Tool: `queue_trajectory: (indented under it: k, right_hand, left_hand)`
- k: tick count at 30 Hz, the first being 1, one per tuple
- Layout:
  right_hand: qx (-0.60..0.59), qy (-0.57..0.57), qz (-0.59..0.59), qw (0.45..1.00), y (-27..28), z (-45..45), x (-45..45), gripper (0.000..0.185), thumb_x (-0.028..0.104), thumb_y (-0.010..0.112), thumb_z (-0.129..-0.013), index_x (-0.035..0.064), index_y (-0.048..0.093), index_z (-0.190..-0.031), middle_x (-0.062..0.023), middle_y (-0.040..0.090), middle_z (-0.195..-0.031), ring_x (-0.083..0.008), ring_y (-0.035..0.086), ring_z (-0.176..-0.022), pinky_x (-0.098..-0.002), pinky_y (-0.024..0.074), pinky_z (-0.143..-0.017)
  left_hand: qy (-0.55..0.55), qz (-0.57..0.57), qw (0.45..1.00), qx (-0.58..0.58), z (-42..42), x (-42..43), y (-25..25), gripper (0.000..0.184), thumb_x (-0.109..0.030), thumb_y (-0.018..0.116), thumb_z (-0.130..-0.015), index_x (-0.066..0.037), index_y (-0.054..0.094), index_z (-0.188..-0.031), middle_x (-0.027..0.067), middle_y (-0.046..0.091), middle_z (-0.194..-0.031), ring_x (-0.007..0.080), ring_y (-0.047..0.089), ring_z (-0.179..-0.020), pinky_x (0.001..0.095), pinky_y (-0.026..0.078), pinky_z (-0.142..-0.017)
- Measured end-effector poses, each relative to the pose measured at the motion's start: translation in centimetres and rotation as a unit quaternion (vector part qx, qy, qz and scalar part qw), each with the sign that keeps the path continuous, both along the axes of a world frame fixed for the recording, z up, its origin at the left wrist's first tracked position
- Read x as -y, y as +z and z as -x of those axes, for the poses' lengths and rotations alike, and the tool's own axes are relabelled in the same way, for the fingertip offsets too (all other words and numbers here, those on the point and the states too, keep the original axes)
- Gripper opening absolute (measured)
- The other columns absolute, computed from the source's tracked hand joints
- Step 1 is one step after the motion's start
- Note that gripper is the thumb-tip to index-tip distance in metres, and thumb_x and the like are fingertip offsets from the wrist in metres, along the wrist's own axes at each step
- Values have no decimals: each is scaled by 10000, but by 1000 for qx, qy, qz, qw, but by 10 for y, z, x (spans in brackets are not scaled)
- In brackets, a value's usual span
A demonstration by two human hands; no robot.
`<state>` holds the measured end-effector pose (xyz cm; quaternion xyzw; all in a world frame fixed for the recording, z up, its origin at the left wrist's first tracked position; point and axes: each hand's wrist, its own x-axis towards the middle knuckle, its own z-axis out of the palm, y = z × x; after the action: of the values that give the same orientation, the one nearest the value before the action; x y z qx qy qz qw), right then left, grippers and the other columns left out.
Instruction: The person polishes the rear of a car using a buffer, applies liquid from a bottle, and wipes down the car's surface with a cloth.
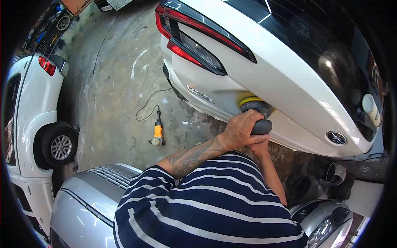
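Observation:
A polisher (261, 127) with a dark body and a yellow pad (249, 100) is held in front of my chest. Its pad meets the white tailgate (285, 78) of a car, and the pad's edge looks blurred. My left hand (242, 129) wraps over the polisher from the left. Just below, my right hand (259, 143) closes round the polisher's near end, its fingers partly hidden. Chrome lettering (200, 94) sits left of the pad, and a round emblem (336, 137) sits to its right.
An orange power tool (158, 131) lies on the concrete floor (111, 82), its cord running toward the white car. A white vehicle (39, 95) stands at left. A silver car's hood (87, 202) is close behind my left side. Dark round containers (326, 171) stand at right.

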<state>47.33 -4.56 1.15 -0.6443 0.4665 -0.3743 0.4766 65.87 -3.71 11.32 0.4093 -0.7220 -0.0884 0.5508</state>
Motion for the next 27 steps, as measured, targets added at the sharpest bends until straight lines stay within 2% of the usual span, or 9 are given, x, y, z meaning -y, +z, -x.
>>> queue_trajectory:
  k: [5, 8, 11, 13, 19, 21, 22, 24, 27]
  right_hand:
    - [-12, 39, 18, 999, -12, -27, 11, 664, 155, 902, -658, 29, 589, -1230, -105, 702, -1095, -201, 680, -989, -366, 558, -874]
    - [32, 40, 23, 998, 0, -51, 11, 675, 143, 879, -649, 36, 564, -1237, -112, 705, -1069, -198, 676, -986, -361, 552, -875]
    - [-28, 36, 46, 998, 33, -72, 6, 666, 137, 864, -641, 40, 548, -1220, -127, 708, -1055, -211, 682, -986, -357, 547, -872]
    - [-78, 13, 66, 995, 50, -80, -8, 662, 163, 873, -636, 42, 554, -1203, -166, 715, -1067, -280, 712, -1010, -378, 552, -878]
    - [-242, -14, -47, 969, 139, -109, -36, 835, 336, 936, -624, 1, 507, -1257, -252, 710, -1067, -425, 703, -1053, -451, 558, -892]
    - [-263, -5, -43, 964, 157, -114, -39, 874, 358, 939, -624, -14, 488, -1273, -262, 704, -1069, -436, 698, -1048, -467, 556, -895]
    - [-284, 7, -36, 958, 164, -117, -40, 913, 381, 942, -623, -29, 468, -1288, -273, 699, -1071, -447, 694, -1043, -482, 553, -897]
    - [-300, 11, -52, 953, 180, -124, -40, 889, 368, 948, -623, -35, 489, -1269, -271, 699, -1085, -434, 697, -1049, -463, 554, -902]
    - [-317, 27, -61, 946, 182, -129, -38, 864, 356, 951, -627, -43, 505, -1251, -271, 696, -1103, -419, 698, -1057, -443, 551, -911]
  left_hand:
    - [13, 54, 998, 12, -33, -2, 0, 664, -425, 905, -744, -44, 558, -1163, 145, 649, -967, 304, 691, -769, 369, 573, -660]
    - [13, 72, 997, 3, -54, -5, -11, 685, -419, 921, -726, -44, 553, -1164, 156, 657, -966, 312, 692, -772, 373, 574, -665]
    - [8, 73, 997, -19, -72, -9, -14, 705, -417, 934, -708, -41, 548, -1164, 168, 660, -964, 323, 690, -774, 382, 574, -673]
    - [1, 59, 998, -36, -82, -11, -13, 711, -413, 939, -703, -39, 546, -1163, 173, 660, -962, 328, 688, -774, 387, 574, -680]
    - [5, -23, 985, -170, -102, -17, 1, 659, -372, 902, -769, -27, 532, -1191, 123, 637, -1006, 234, 649, -883, 323, 533, -828]
    - [8, -91, 956, -277, -106, -18, 5, 610, -389, 869, -799, -11, 568, -1171, 125, 658, -978, 234, 683, -844, 340, 555, -779]
    - [4, -93, 956, -279, -108, -18, 5, 610, -389, 869, -799, -11, 568, -1171, 125, 658, -978, 234, 683, -844, 340, 555, -779]
    - [-11, -136, 919, -369, -112, -18, 6, 611, -395, 850, -824, -8, 558, -1194, 95, 656, -999, 184, 655, -890, 318, 540, -812]
    - [-18, -145, 909, -390, -119, -17, 12, 610, -397, 843, -832, -11, 552, -1205, 82, 646, -1019, 164, 634, -907, 305, 532, -819]
